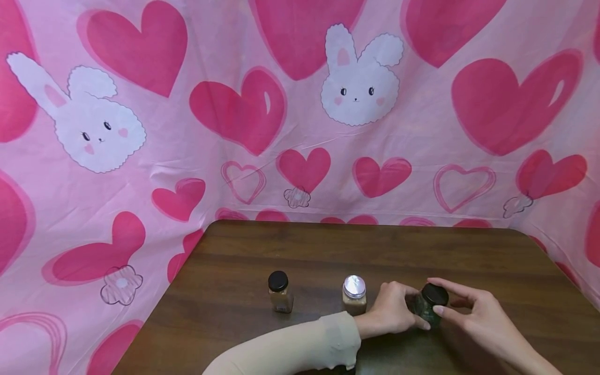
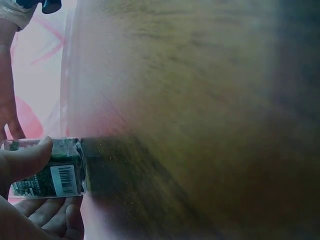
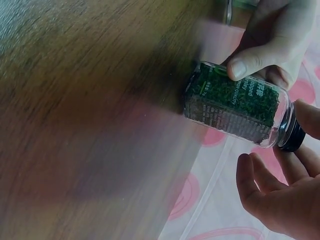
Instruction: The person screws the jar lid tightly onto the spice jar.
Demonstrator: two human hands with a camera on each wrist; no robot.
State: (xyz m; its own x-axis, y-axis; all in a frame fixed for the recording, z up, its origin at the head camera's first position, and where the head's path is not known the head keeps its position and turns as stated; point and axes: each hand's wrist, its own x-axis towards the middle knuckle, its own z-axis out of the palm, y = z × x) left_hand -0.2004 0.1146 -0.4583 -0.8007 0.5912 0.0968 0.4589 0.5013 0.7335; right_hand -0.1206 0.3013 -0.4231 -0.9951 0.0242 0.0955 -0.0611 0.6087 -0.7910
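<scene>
A clear glass jar of chopped parsley [image 3: 232, 102] stands upright on the table, its black lid [image 1: 435, 294] on top. My left hand [image 1: 394, 311] grips the jar's body from the left side, the thumb lying across it in the left wrist view. At the lid, my right hand [image 1: 485, 317] pinches the rim between thumb and fingers, as the right wrist view shows. A barcode label [image 2: 64, 180] is visible low on the jar.
On the brown wooden table [image 1: 300, 250], a spice jar with a silvery top [image 1: 354, 287] is beside my left wrist. Further left stands a brown-filled jar with a black lid [image 1: 281, 297]. Something dark shows partly below my left sleeve [image 1: 300, 344]. Pink heart-patterned cloth [image 1: 300, 130] hangs behind.
</scene>
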